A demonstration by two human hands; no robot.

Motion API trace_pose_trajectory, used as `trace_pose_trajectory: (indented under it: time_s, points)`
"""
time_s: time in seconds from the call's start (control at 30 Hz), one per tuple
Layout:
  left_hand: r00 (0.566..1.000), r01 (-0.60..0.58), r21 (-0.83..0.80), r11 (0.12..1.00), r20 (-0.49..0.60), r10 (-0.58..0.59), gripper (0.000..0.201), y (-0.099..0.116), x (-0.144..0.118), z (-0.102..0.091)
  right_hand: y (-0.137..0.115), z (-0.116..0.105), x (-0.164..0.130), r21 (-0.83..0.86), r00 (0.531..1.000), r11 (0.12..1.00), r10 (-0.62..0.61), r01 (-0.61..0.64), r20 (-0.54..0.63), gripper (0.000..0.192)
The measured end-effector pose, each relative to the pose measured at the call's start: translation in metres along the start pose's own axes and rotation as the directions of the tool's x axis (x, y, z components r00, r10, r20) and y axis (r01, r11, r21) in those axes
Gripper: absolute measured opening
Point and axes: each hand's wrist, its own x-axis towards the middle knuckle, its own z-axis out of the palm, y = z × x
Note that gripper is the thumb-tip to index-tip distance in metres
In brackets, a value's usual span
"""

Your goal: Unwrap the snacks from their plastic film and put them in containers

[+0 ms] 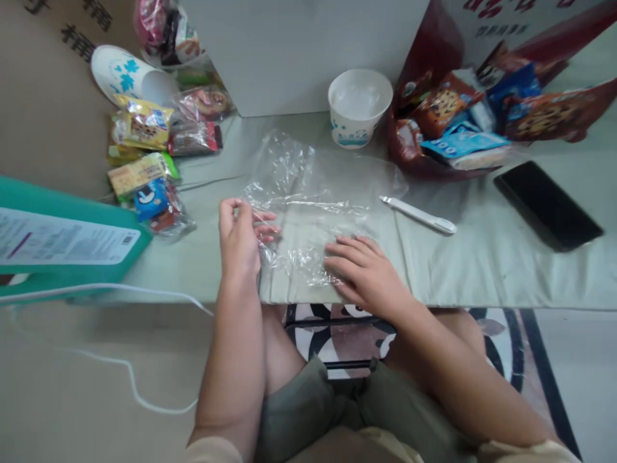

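A clear plastic bag lies crumpled on the pale table in front of me. My left hand pinches the bag's left edge between thumb and fingers. My right hand lies flat, fingers spread, pressing the bag's near right part onto the table. A white pen-like tool rests just right of the bag. A white paper cup stands behind the bag.
Wrapped snacks are piled at the left, beside a tipped paper cup. A dark red bag of snack packets sits at the back right. A black phone lies at right. A teal box and white cable are at left.
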Motion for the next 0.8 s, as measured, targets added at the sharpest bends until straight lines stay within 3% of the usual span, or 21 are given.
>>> trace_pose_trajectory:
  time_s: [0.1,0.23,0.3,0.37,0.4,0.43,0.47,0.5,0.53,0.57,0.63,0.7,0.77,0.8]
  points:
    - [0.997,-0.071,0.191,0.979,-0.019,0.076,0.014,-0.006,0.007,-0.007,0.005,-0.006,-0.003,0.051,0.987,0.999,-0.003,0.011,-0.162,0.014]
    - [0.991,-0.109,0.420,0.901,-0.020,0.129,0.015,-0.007,0.015,-0.024,0.006,-0.020,-0.012,0.130,0.912,0.992,0.053,0.000,-0.406,0.015]
    - [0.958,-0.241,0.498,0.833,-0.015,0.286,0.021,-0.001,0.008,-0.033,0.005,-0.024,-0.017,0.168,0.863,0.980,0.173,-0.104,-0.475,0.015]
    - [0.856,-0.502,0.513,0.696,0.183,0.483,0.031,0.007,-0.009,-0.039,0.003,-0.027,-0.020,0.233,0.811,0.944,0.323,-0.235,-0.488,0.009]
    - [0.754,-0.657,0.453,0.603,0.387,0.531,0.039,0.011,-0.021,-0.040,0.001,-0.029,-0.021,0.282,0.790,0.915,0.393,-0.288,-0.471,0.005]
    - [0.618,-0.772,0.377,0.512,0.632,0.467,0.053,0.014,-0.032,-0.039,-0.002,-0.031,-0.021,0.341,0.773,0.883,0.454,-0.323,-0.443,0.002]
    - [0.493,-0.833,0.313,0.456,0.794,0.355,0.066,0.016,-0.044,-0.037,-0.005,-0.033,-0.021,0.403,0.759,0.850,0.501,-0.339,-0.415,0.002]
    - [0.436,-0.850,0.311,0.426,0.869,0.234,0.075,0.016,-0.053,-0.033,-0.008,-0.035,-0.022,0.466,0.744,0.819,0.534,-0.336,-0.401,0.005]
    - [0.429,-0.848,0.343,0.404,0.891,0.145,0.079,0.015,-0.060,-0.029,-0.010,-0.036,-0.022,0.523,0.727,0.792,0.555,-0.314,-0.404,0.008]
    - [0.463,-0.834,0.390,0.390,0.879,0.110,0.078,0.013,-0.065,-0.026,-0.012,-0.037,-0.024,0.567,0.713,0.776,0.561,-0.277,-0.419,0.012]
    - [0.580,-0.772,0.481,0.416,0.800,0.150,0.068,0.007,-0.064,-0.019,-0.011,-0.037,-0.028,0.596,0.720,0.785,0.512,-0.171,-0.468,0.024]
    - [0.688,-0.684,0.502,0.529,0.684,0.240,0.042,0.002,-0.057,-0.016,-0.003,-0.035,-0.034,0.557,0.773,0.829,0.388,-0.055,-0.501,0.044]
    - [0.780,-0.566,0.435,0.700,0.557,0.284,0.017,0.000,-0.049,-0.016,0.011,-0.031,-0.039,0.505,0.842,0.862,0.247,0.035,-0.480,0.070]
    - [0.822,-0.491,0.368,0.789,0.496,0.280,0.014,0.001,-0.045,-0.016,0.018,-0.030,-0.040,0.489,0.867,0.870,0.195,0.063,-0.459,0.083]
